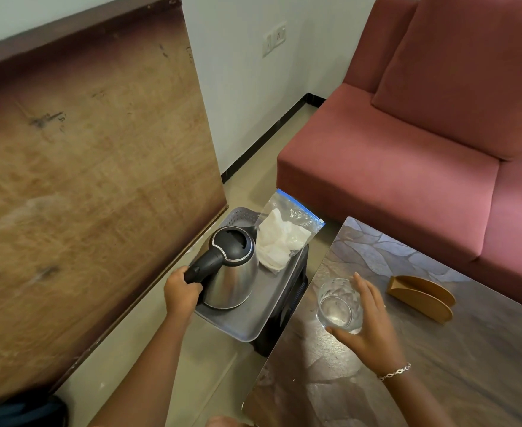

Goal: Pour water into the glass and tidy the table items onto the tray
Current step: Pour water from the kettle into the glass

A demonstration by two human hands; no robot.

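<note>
Right hand (373, 322) is hovering at the near-left part of the glossy brown stone-patterned surface (438, 365), grip released, fingers straight and thumb spread, flanking the clear round drinking glass (338, 303) from its right; cannot tell if skin is touching it. Glass is standing upright near the surface's left edge; whether it is holding water is too unclear to call. Left hand (181, 292) is reaching out on the other side, grip clenched round the black handle of the stainless steel kettle with a black lid (232, 272). Kettle is sitting upright on the grey rectangular plastic tray (253, 315), which is resting on a dark stand (293, 297) just beside the surface and lower than it. Key relation: kettle is lying left of the glass, long axis running handle-near to spout-far. Left hand is nearer the kettle, right hand nearer the glass. Any pour is likely needing a lift up and rightward over the surface's edge. The large worn wooden panel (84, 180) is crowding the left, so free room is lying to the right. Beyond the kettle, a clear zip bag of white tissues (284, 235) is leaning at the tray's far end. The tan wooden napkin holder (421, 297) is lying on the surface right of the glass, not yet on the tray. A dusty-pink sofa (407, 149) is sitting behind.
</note>
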